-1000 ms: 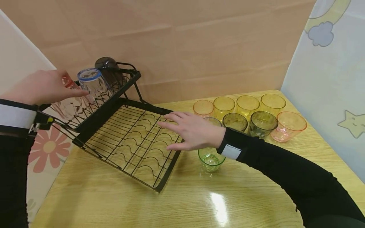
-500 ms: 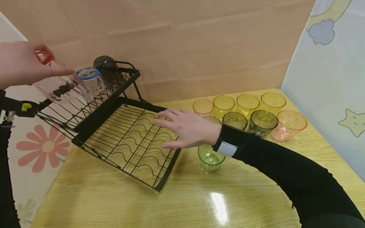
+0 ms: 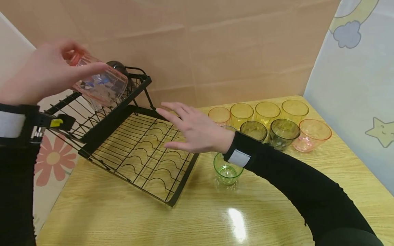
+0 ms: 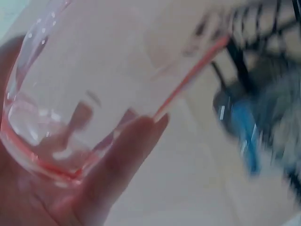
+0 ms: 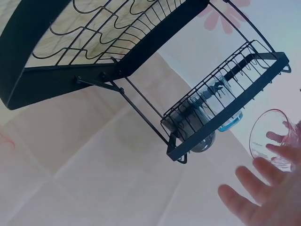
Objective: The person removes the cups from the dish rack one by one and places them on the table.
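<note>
My left hand (image 3: 46, 73) grips a clear pink glass (image 3: 107, 83) by its base, thumb along the side, fingers partly hidden behind it. The glass tilts with its mouth toward the right, above the upper tier of a black dish rack (image 3: 112, 119). In the left wrist view the thumb (image 4: 122, 160) presses against its wall. On that tier a dark grey glass (image 5: 190, 129) and a blue-rimmed glass (image 5: 230, 121) stand upside down; in the head view the pink glass overlaps the blue-rimmed one. My right hand (image 3: 197, 131) hovers with spread fingers at the right side of the lower tier, holding nothing.
Right of the rack, several tumblers stand mouth up on the wooden table (image 3: 123, 218): a green one (image 3: 228, 172) in front, yellow ones (image 3: 241, 114) at the back, dark ones (image 3: 283, 133) and a pink one (image 3: 312, 136). Cloth walls close the back and sides.
My left hand has lifted the pink glass off the upper tier, swung it left, then back right, tipping its mouth toward the right. My right hand has shifted slightly left and up.
</note>
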{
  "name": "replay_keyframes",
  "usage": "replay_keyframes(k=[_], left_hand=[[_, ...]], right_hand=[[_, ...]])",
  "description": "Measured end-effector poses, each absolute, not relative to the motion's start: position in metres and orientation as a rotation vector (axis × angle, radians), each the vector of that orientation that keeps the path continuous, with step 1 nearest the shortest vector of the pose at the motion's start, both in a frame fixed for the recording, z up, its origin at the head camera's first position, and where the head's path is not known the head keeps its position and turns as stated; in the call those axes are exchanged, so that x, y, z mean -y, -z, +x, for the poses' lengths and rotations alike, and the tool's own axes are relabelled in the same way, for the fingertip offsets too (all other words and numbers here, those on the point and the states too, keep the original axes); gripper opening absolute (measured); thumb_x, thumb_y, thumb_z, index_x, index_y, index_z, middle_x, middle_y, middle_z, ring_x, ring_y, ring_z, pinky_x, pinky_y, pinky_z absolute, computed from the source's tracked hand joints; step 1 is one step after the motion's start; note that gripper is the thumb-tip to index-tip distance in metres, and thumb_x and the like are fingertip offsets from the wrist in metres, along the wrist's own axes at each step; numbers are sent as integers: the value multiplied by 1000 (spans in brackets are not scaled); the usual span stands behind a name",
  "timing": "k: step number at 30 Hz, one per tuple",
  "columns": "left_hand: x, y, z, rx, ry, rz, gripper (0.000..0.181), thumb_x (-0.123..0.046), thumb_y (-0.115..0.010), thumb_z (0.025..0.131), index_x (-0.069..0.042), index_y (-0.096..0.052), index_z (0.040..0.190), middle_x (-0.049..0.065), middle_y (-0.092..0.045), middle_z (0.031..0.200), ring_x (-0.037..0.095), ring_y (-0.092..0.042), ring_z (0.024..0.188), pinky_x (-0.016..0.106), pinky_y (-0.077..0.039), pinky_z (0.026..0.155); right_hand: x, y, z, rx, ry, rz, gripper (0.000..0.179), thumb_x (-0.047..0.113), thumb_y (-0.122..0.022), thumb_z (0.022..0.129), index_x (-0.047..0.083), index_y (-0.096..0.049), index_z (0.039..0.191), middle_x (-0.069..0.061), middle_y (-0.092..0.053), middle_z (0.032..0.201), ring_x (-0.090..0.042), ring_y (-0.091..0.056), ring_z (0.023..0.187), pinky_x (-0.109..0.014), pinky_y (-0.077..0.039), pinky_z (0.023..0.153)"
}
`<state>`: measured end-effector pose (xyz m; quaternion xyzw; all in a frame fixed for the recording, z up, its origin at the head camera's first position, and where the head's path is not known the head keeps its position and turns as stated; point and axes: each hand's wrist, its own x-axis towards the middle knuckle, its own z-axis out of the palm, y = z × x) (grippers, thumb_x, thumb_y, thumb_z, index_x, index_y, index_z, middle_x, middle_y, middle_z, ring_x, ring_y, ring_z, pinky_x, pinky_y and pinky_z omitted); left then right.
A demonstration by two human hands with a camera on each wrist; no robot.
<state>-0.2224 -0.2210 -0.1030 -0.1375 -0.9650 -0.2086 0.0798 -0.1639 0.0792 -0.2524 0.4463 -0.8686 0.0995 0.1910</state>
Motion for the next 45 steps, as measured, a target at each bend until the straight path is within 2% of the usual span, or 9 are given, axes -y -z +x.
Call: replay_keyframes(k=[2,5,9,12,19,23,30,39,45], left_hand=[[212,113,-216,2828,789,-424,41,-44,-67,90,-13,-57,114,16,-45,119,33,-36,107,25,-37,65],[196,128,-206,2767,1026,-435,32,-44,-64,92,-21,-56,112,9,-45,123,25,-38,109,30,-37,75],[176,151,-193,2670,1416,-526,34,-40,-58,96,-17,-51,120,7,-45,124,21,-53,103,24,-54,71],[162,169,-185,2536,1744,-584,32,-36,-56,98,-14,-50,120,9,-45,120,21,-57,95,28,-56,63],[133,211,-174,2236,2306,-650,29,-37,-48,102,-12,-48,115,12,-55,114,23,-63,97,36,-56,76],[114,231,-167,2164,2450,-653,38,-43,-44,102,-11,-47,122,11,-59,110,23,-66,92,40,-57,75],[91,250,-159,2064,2601,-668,39,-45,-42,102,-12,-47,122,8,-60,103,19,-65,87,42,-57,73],[98,259,-163,2551,2249,-792,40,-34,-39,105,-4,-41,130,17,-49,124,28,-58,105,49,-55,75],[114,262,-167,3014,1293,-978,53,-47,-49,100,-14,-39,141,11,-48,137,29,-55,115,47,-53,77]], right_hand=[[-82,255,-165,2366,-345,1240,89,56,-58,91,1,-21,152,-21,-25,153,-28,-25,141,-36,-17,115],[-86,259,-166,2262,-473,1220,91,55,-57,92,-4,-19,150,-23,-22,154,-29,-23,142,-35,-15,115],[-88,261,-165,2161,-636,1164,91,63,-40,96,-8,-16,149,-24,-19,155,-28,-21,143,-36,-19,114],[-87,260,-164,2100,-713,1126,92,66,-29,96,-9,-16,148,-24,-17,155,-28,-19,144,-38,-20,114],[-79,257,-161,1955,-804,1109,91,66,-29,97,-11,-19,144,-28,-17,153,-29,-17,145,-45,-19,114],[-77,257,-161,1912,-850,1087,88,64,-30,97,-10,-21,143,-29,-19,152,-29,-18,144,-45,-19,114],[-80,261,-160,1798,-887,1053,78,58,-31,100,-12,-33,134,-30,-41,134,-34,-41,128,-44,-31,108],[-109,267,-156,1852,-783,1153,64,52,-38,99,-4,-45,128,-23,-49,118,-32,-52,105,-41,-46,84],[-153,270,-147,2014,-556,1169,61,54,-36,99,3,-50,128,-21,-51,116,-30,-53,92,-33,-44,53]])
